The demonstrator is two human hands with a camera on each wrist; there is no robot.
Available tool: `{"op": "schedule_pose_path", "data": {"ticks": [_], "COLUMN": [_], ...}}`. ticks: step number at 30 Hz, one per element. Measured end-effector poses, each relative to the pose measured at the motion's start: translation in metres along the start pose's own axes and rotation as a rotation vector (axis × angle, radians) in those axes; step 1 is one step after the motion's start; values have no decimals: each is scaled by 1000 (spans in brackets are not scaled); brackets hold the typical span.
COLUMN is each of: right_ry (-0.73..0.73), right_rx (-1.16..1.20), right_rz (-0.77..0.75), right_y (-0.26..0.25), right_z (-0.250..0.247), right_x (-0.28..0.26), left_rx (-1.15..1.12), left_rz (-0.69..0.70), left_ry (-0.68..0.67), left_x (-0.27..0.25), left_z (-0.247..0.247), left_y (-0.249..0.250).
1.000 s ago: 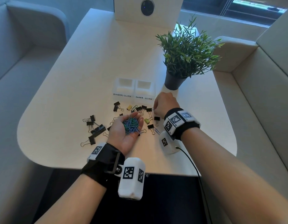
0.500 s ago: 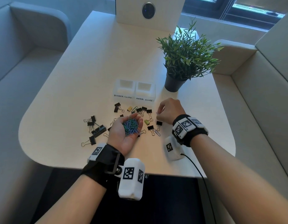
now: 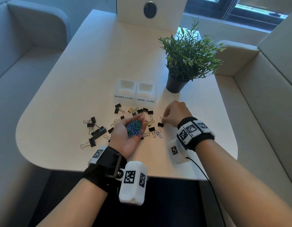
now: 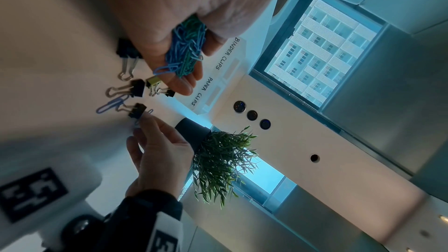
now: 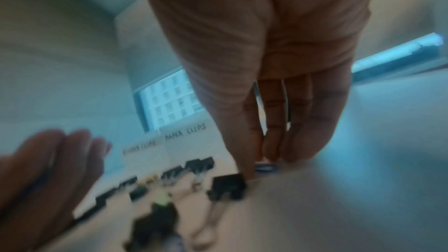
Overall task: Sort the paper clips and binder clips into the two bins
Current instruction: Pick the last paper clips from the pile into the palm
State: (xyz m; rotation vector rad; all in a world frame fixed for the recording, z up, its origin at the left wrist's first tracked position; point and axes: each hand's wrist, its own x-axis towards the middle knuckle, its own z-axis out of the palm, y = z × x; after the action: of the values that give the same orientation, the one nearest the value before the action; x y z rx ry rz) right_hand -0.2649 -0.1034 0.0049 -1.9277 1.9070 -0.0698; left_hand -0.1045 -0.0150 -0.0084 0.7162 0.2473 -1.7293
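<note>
Cupped, palm up, the left hand cradled a heap of paper clips that a tilt could spill, while the right hand pinched one clip that might slip onto the surface

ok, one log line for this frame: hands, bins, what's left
left hand: cupping paper clips | right hand: pinching a paper clip on table | both bins: look empty | binder clips: unsorted

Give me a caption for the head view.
Left hand cups paper clips; right hand pinches another.
</note>
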Motion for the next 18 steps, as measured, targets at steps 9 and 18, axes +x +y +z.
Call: {"op": "schedule_pose_path", "data": {"ticks": [9,18], "right_ry": [-136,-58], "right_rx": [-50,65], "right_rz": [15,-66], "right_y": [-14,-10], "right_z": [-4,-11], "right_x": [4,-9], "left_rx": [-19,4], "left_rz": [12,11], "left_ry": [13,11], "left_x": [-2,-1], "left_z": [0,0], "left_y": [2,-2]}}
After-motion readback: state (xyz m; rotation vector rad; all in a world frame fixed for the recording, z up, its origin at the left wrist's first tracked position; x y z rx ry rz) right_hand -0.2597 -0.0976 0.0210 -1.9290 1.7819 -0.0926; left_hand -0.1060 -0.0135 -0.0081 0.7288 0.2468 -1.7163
